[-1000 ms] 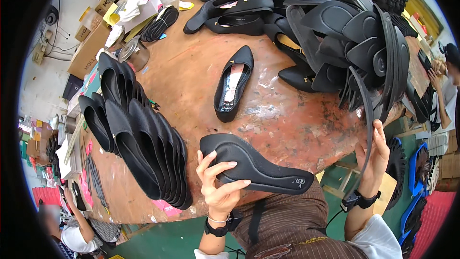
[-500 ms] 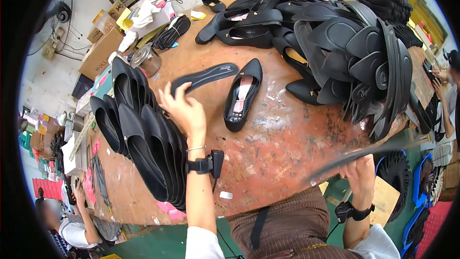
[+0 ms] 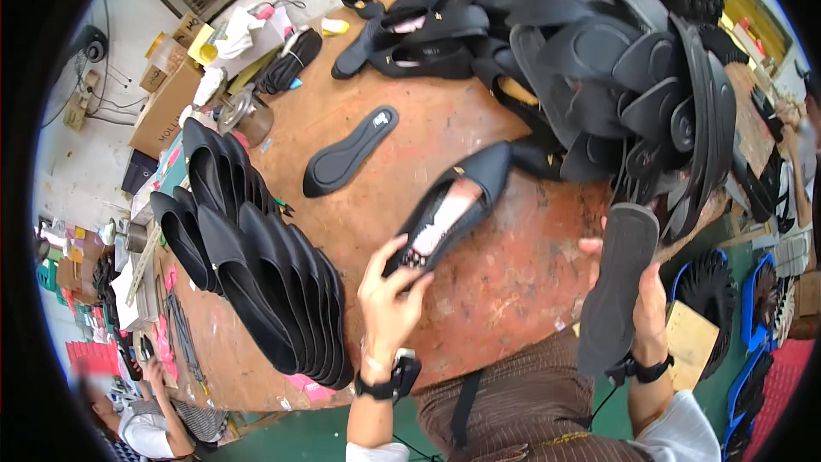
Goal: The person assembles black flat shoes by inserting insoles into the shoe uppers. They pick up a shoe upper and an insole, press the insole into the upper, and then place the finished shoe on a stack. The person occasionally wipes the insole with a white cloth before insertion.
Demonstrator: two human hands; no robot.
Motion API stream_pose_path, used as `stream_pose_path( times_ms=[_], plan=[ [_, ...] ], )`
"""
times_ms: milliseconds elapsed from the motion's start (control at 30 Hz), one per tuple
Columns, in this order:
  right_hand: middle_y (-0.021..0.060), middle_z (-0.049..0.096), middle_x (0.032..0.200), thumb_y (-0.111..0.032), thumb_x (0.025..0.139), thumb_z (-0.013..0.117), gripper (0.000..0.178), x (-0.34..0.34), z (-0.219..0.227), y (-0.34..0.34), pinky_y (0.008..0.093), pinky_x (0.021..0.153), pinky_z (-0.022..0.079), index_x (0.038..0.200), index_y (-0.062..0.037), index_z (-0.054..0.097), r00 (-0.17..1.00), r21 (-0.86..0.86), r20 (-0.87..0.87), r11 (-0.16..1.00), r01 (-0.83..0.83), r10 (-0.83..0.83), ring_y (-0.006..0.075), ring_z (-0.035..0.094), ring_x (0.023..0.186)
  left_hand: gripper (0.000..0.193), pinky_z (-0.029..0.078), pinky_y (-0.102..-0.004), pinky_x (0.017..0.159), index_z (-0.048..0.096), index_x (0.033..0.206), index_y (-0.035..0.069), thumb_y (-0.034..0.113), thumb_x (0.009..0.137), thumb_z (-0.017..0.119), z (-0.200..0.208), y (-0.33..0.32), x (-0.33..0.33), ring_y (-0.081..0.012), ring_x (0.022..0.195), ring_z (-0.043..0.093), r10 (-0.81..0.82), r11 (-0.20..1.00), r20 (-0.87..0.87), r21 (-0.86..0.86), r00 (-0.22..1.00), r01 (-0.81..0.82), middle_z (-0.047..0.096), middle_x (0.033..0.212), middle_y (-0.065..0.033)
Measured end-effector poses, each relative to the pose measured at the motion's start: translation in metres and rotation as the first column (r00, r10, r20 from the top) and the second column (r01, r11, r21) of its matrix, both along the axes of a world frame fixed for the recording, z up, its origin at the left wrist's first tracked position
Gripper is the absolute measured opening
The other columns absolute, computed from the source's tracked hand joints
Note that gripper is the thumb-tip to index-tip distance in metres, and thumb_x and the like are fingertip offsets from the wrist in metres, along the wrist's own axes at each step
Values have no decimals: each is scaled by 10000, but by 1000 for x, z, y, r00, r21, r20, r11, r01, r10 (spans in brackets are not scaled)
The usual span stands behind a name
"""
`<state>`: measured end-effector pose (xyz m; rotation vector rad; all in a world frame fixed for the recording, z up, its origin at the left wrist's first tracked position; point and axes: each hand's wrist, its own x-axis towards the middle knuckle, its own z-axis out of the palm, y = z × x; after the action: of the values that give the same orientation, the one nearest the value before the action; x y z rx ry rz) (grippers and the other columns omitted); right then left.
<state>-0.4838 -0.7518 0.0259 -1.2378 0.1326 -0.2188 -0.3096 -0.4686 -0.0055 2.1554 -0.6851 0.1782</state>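
Note:
My left hand (image 3: 392,298) grips the heel of a black pointed flat shoe (image 3: 492,173), its toe aimed up and to the right. Inside that shoe a pale pinkish strip shows along the bottom. In my right hand (image 3: 647,308) is a dark grey insole (image 3: 617,291), held upright over the table's front edge with its flat side in view. The fingers wrap behind the insole and are partly hidden by it. A second black insole (image 3: 346,154) lies on the table beyond my left hand. Left of that hand stand nested rows of black shoes (image 3: 282,299).
The worn reddish-brown table (image 3: 496,325) carries a heap of black shoes (image 3: 436,43) at the back and a big stack of black insoles (image 3: 633,77) at the right. A metal can (image 3: 248,115) stands at the far left. Two people work nearby, one on each side.
My left hand has moved from beside the table insole to the shoe's heel, and the shoe has turned and shifted right. The insole in my right hand has swung from level to upright.

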Motion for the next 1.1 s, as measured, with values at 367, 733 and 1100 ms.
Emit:
stream_pose_path(
  times_ms=[367,733,1100],
  plan=[
    [94,636,1076,-173,666,710,317,67,-50,116,421,979,411,957,-51,735,815,-943,104,316,-101,570,248,573,1064,792,372,-505,1112,456,1372,78,180,694,853,-55,96,-108,-444,1357,409,-64,985,-79,154,995,75,366,1493,-266],
    [150,613,1084,-103,719,677,277,76,-92,175,403,971,445,967,3,738,822,-816,-23,464,-344,570,312,563,1077,1319,322,-556,1118,2,1569,159,400,650,917,-92,91,-118,-430,1321,430,-43,980,-124,-197,991,18,345,1479,-292],
    [159,573,1367,-192,847,592,429,80,-106,182,421,1187,295,1244,-38,644,605,-878,-14,279,-388,796,273,473,1349,272,388,-506,1066,559,1021,15,268,925,539,-74,89,-106,-449,1259,500,1,984,-279,-173,960,-52,491,1383,-305]
  ],
)
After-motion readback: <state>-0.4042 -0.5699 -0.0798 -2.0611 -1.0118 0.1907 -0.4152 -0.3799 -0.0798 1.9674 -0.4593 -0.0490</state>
